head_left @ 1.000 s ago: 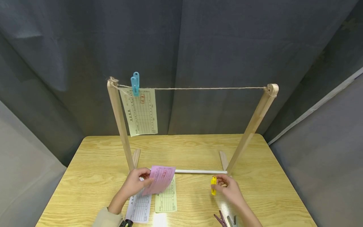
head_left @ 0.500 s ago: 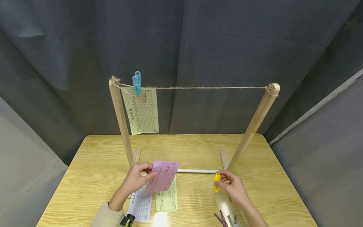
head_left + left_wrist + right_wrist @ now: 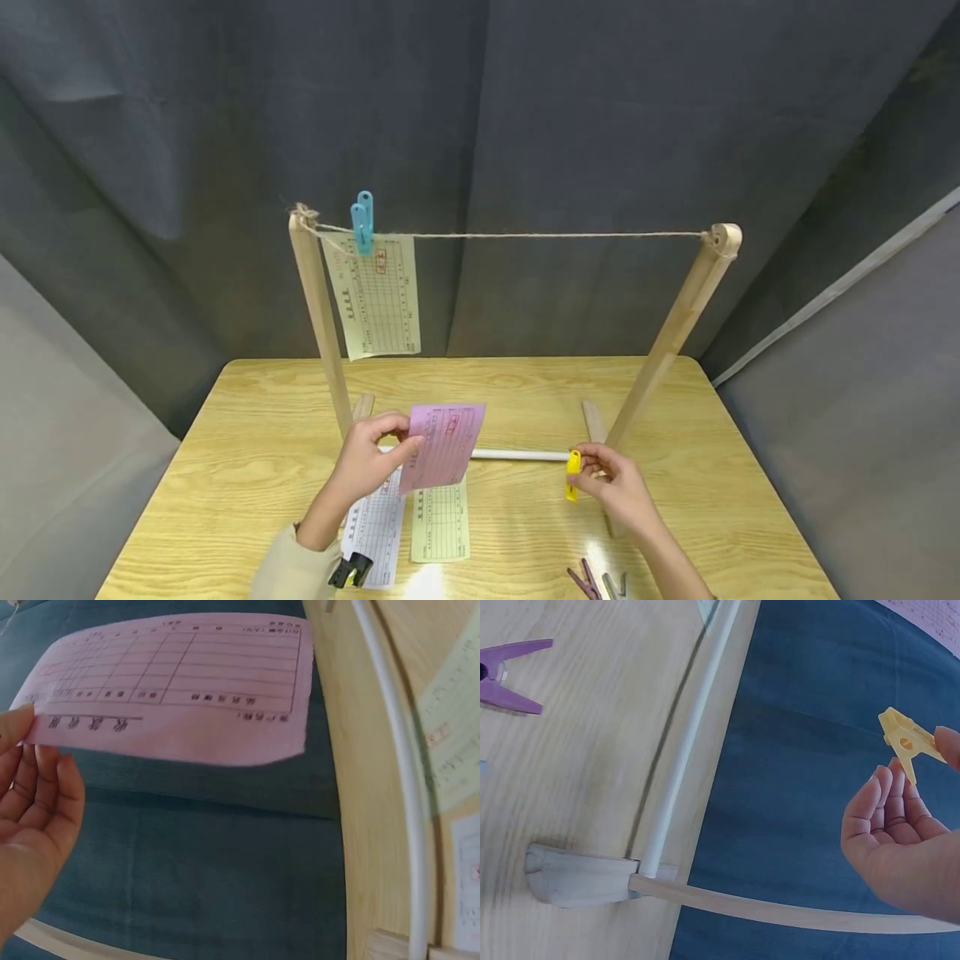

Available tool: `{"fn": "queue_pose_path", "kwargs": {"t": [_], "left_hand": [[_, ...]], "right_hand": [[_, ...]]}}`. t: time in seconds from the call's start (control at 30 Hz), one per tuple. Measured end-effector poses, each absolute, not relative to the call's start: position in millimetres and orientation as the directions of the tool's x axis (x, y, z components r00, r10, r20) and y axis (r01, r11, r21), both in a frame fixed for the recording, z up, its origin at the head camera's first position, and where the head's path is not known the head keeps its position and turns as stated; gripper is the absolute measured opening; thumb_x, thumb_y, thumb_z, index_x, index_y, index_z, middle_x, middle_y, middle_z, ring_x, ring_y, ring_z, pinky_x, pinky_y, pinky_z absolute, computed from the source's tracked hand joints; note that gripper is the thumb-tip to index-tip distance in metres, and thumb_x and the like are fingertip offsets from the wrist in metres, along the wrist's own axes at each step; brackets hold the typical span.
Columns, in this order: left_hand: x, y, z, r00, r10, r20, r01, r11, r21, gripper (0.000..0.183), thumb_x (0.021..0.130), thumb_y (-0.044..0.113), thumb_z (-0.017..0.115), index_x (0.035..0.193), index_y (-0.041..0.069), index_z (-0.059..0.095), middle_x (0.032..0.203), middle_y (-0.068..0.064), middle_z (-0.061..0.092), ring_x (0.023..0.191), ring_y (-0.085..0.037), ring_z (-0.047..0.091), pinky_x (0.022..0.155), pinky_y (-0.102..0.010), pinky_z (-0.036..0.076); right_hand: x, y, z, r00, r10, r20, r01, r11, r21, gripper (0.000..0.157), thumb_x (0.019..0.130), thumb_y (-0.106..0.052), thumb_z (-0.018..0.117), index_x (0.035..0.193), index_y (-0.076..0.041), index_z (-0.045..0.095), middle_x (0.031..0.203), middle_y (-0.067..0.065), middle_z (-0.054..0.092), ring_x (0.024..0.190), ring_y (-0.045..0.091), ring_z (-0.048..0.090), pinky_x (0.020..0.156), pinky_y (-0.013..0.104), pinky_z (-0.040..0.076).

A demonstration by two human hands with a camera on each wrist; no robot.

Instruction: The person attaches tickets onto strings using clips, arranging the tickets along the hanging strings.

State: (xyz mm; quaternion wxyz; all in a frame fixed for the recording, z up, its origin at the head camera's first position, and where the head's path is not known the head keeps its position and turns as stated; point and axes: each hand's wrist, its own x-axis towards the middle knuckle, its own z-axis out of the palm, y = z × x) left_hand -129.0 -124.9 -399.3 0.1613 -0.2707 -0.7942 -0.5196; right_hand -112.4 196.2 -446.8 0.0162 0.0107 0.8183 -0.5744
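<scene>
Pink slip [image 3: 444, 446] held up off the table [image 3: 225, 467], pinched at its left edge by the left hand [image 3: 367, 462], thumb in front and fingers [image 3: 45, 787] behind, printed grid facing the head camera, sheet hanging just in front of the white crossbar [image 3: 517, 454] of the wooden drying frame [image 3: 322, 333]. Yellow clothespin [image 3: 573, 475] nipped between thumb and fingertips of the right hand [image 3: 618, 492], raised above the tabletop near the frame's right foot [image 3: 577, 881], its jaw end pointing away from the palm in the right wrist view. Under and just behind the pink slip, flat on the table: a white form [image 3: 375, 533] and a pale green form [image 3: 440, 529], side by side. At the near table edge, by the right forearm, a purple clothespin [image 3: 583, 579] and a grey clothespin [image 3: 615, 586], close together. Higher up, a twine line [image 3: 525, 235] stretched between the two posts of the frame, carrying one cream form [image 3: 375, 296] near the left post, fastened with a blue clothespin [image 3: 362, 221]. Behind everything, a dark grey curtain [image 3: 562, 125].
</scene>
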Motion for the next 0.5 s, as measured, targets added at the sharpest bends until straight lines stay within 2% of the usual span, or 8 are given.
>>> {"fn": "queue_pose_path", "kwargs": {"t": [0.33, 0.5], "left_hand": [[-149, -120, -410, -0.748, 0.2, 0.633, 0.663, 0.159, 0.732, 0.013, 0.071, -0.015, 0.066, 0.079, -0.006, 0.064, 0.073, -0.016, 0.063, 0.071, -0.005, 0.056, 0.063, -0.021, 0.049], [-149, -111, -392, -0.729, 0.194, 0.657, 0.683, 0.135, 0.718, 0.013, 0.069, -0.019, 0.064, 0.074, -0.008, 0.062, 0.07, -0.02, 0.061, 0.069, -0.005, 0.055, 0.061, -0.019, 0.048]], "right_hand": [[-121, 194, -430, -0.994, -0.084, 0.066, -0.087, 0.286, -0.954, 0.033, 0.075, 0.004, 0.068, 0.106, 0.008, 0.058, 0.086, 0.011, 0.056, 0.076, 0.01, 0.052, 0.062, 0.021, 0.044], [-125, 193, -419, -0.985, -0.108, 0.132, -0.157, 0.271, -0.95, 0.034, 0.074, 0.006, 0.068, 0.106, 0.01, 0.057, 0.085, 0.013, 0.057, 0.074, 0.009, 0.053, 0.06, 0.02, 0.044]]}}
